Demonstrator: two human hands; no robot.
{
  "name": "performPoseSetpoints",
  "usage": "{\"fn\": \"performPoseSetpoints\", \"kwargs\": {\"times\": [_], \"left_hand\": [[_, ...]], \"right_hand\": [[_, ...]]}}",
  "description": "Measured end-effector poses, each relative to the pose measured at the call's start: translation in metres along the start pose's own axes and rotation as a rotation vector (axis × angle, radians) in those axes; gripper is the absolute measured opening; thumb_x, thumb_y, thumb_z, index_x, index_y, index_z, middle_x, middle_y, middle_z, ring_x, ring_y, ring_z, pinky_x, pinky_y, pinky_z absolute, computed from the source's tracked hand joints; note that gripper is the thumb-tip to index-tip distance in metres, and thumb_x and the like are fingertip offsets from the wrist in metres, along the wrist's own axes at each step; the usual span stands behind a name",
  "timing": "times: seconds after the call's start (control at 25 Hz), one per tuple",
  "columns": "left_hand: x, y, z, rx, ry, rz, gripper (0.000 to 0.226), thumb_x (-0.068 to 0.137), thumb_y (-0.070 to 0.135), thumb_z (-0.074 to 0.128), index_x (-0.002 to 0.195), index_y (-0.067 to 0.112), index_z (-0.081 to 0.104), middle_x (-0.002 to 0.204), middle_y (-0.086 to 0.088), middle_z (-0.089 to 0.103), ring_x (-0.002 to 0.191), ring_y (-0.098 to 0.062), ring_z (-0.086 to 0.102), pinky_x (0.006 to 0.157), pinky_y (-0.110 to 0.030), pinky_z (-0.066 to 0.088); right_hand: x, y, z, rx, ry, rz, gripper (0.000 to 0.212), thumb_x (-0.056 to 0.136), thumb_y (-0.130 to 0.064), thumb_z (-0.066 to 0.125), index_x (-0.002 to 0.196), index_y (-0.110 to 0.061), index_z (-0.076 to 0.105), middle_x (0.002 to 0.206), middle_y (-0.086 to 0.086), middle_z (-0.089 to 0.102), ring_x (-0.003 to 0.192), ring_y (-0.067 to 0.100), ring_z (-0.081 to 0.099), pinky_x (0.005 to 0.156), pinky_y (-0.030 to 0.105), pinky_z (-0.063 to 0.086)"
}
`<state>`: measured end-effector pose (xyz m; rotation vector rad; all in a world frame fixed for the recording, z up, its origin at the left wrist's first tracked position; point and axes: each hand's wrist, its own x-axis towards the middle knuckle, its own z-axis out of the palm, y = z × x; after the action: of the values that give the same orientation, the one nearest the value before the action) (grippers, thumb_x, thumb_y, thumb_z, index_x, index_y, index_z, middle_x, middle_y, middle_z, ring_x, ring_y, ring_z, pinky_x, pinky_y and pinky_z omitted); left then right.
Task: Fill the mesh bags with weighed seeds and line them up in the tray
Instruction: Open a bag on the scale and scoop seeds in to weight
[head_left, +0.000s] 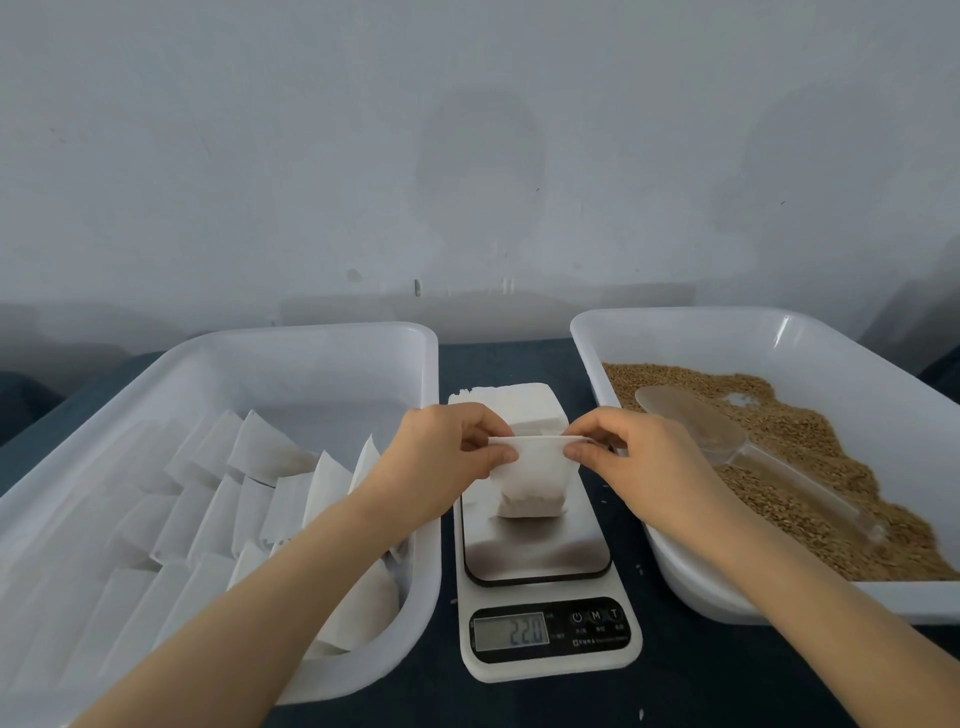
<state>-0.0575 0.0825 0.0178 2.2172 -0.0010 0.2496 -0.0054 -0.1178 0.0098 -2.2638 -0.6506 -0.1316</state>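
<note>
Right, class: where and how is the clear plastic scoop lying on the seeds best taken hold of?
Probably by the long handle, from above on the near right. The clear plastic scoop lies flat on the brown seeds in the right white plastic tray, bowl far-left, handle angled toward the person, nearest the right hand, which now pinches the white mesh bag.

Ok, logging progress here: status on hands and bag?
Left hand, right hand pinching bag mouth. Bag standing on scale. Scoop lies in seeds, aside.
</note>
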Motion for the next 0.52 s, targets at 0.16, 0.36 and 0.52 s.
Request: {"fn": "performPoseSetpoints", "kwargs": {"times": [0.16,0.36,0.52], "left_hand": [[0.000,0.001,0.001,0.014,0.009,-0.003,0.007,0.086,0.022,0.069,0.080,0.024,0.066,0.071,0.010,0.069,0.064,-0.001,0.065,0.059,-0.002,0.042],[-0.003,0.002,0.001,-0.058,0.034,-0.009,0.011,0.089,0.030,0.065,0.081,0.026,0.059,0.069,0.015,0.068,0.064,-0.003,0.063,0.059,-0.012,0.048],[-0.006,0.002,0.002,0.039,-0.090,0.056,0.017,0.080,0.040,0.072,0.092,0.041,0.061,0.063,0.033,0.057,0.058,0.007,0.052,0.052,-0.005,0.036]], "right_hand": [[0.000,-0.001,0.000,0.022,0.038,-0.006,0.004,0.087,-0.028,0.066,0.089,-0.029,0.070,0.080,-0.017,0.067,0.078,-0.006,0.059,0.067,0.006,0.041],[-0.001,-0.008,-0.003,0.130,0.117,-0.069,0.009,0.086,-0.024,0.066,0.080,-0.030,0.070,0.071,-0.014,0.067,0.073,-0.003,0.059,0.063,0.004,0.040],[-0.001,-0.014,-0.003,0.169,0.048,-0.146,0.019,0.085,-0.020,0.067,0.079,-0.038,0.066,0.077,-0.016,0.068,0.072,0.002,0.061,0.064,0.011,0.043]]}}
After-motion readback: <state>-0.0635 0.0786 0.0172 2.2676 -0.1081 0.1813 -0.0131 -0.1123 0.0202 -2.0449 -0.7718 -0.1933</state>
